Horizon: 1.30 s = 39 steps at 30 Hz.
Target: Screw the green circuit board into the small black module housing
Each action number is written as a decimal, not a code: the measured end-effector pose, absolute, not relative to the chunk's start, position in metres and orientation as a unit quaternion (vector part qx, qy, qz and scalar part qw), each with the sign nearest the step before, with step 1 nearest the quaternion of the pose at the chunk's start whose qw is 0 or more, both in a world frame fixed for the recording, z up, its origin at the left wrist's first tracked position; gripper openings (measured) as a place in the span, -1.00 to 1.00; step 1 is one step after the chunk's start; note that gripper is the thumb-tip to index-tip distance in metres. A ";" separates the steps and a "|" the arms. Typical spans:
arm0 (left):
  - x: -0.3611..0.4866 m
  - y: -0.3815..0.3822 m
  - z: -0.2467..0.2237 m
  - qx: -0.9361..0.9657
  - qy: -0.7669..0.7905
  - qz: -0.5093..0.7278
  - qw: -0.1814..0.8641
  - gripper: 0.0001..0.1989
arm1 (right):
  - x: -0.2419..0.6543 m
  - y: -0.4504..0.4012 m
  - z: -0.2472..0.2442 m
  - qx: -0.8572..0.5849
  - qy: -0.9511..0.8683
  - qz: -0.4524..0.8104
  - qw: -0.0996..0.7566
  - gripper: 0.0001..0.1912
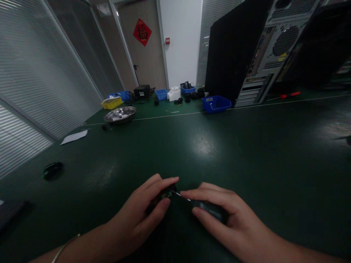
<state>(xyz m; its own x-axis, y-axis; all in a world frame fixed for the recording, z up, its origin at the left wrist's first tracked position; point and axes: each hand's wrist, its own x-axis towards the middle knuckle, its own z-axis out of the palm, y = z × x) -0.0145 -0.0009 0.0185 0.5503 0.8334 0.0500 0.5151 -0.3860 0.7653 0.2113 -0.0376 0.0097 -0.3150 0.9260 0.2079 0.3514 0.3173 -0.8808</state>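
My left hand [145,212] is closed round a small dark part with a circuit board [168,193], held between thumb and fingers just above the green tabletop [175,146]. Much of that part is hidden by the fingers. In my right hand [227,212] is a screwdriver [210,210] with a dark handle. Its thin metal shaft points left, and the tip meets the circuit board part. My right index finger rests along the shaft. Whether a screw sits under the tip cannot be made out.
A small dark piece [52,170] and a white paper [74,137] lie at the left. Farther back stand a metal bowl [120,114], a yellow tray [112,103], a blue bin [216,104] and a black computer case [236,54]. A red-handled tool [290,95] lies at the back right.
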 end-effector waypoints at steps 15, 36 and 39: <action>-0.012 0.002 0.024 0.761 0.378 0.256 0.460 -0.73 | 0.212 -0.036 0.012 -0.424 -0.723 0.401 0.369 -0.67; -0.013 0.003 0.006 0.631 0.345 0.278 0.637 -0.76 | 0.212 -0.034 0.010 -0.400 -0.715 0.436 0.372 -0.67; -0.013 0.003 0.008 0.653 0.361 0.274 0.607 -0.74 | 0.213 -0.035 0.010 -0.406 -0.715 0.430 0.373 -0.67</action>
<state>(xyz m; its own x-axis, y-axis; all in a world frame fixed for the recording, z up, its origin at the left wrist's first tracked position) -0.0132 0.0029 0.0082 0.5886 0.8044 -0.0812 0.1392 -0.0019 0.9903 0.2128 -0.0347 0.0098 -0.3928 0.9010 0.1841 0.2604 0.3009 -0.9174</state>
